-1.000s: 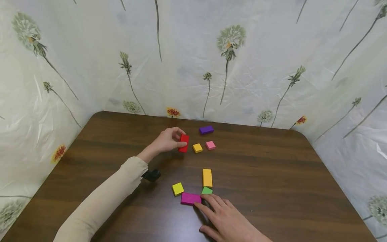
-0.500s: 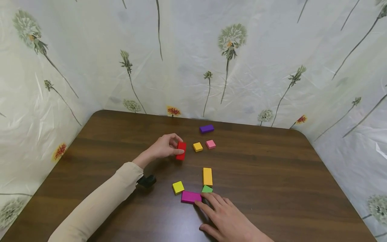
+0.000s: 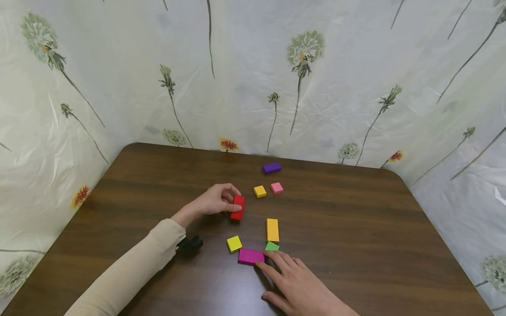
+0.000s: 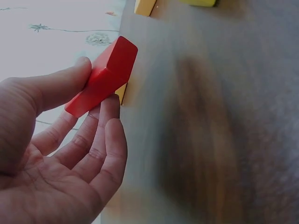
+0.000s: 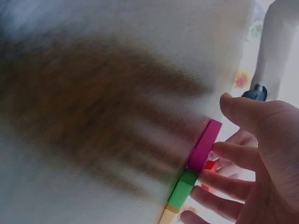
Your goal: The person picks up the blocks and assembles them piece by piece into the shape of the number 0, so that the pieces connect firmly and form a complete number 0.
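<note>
Magenta block (image 3: 251, 257) touches the fingertips of my right grip (image 3: 296, 283), fingers loosely spread; farther off, my left grip (image 3: 215, 201) pinches a red block (image 3: 238, 207) over the table (image 3: 356, 228), short of a purple block (image 3: 272, 168).

No readable text here.
On the coloured blocks (image 3: 251, 256) at the frame's centre and the flowered sheet (image 3: 245, 57) across its upper part, no letter or number can be read.
</note>
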`<state>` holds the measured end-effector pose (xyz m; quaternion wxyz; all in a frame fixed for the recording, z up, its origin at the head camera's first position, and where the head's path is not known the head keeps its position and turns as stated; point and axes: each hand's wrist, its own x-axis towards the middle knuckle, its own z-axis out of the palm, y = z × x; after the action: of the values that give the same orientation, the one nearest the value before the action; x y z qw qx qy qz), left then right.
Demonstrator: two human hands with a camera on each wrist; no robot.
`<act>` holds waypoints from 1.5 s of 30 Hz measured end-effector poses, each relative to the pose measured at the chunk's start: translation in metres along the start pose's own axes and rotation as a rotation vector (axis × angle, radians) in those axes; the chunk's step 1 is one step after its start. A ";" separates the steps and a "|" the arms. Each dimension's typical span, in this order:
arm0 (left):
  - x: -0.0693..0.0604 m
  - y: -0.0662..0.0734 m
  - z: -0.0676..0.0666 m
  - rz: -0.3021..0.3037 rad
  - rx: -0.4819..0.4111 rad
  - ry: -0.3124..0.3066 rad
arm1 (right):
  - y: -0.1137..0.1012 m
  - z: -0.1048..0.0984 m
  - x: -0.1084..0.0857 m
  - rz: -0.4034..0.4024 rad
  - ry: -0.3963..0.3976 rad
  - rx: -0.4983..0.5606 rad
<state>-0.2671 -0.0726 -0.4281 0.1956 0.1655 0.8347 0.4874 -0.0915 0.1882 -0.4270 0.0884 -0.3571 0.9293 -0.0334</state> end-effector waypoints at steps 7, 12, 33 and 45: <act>-0.006 -0.001 0.002 -0.003 -0.015 -0.009 | 0.001 0.001 0.000 -0.005 0.010 -0.002; -0.008 -0.003 0.004 -0.002 -0.005 -0.002 | 0.001 0.001 -0.001 -0.004 0.009 -0.007; -0.014 -0.009 0.016 0.064 0.084 0.018 | 0.001 0.001 0.000 -0.038 0.047 -0.011; -0.018 -0.009 0.024 0.099 0.255 0.093 | 0.001 0.000 0.000 -0.021 0.030 -0.003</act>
<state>-0.2409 -0.0672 -0.4440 0.1099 0.2074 0.8887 0.3938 -0.0922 0.1891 -0.4272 0.0735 -0.3664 0.9267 -0.0382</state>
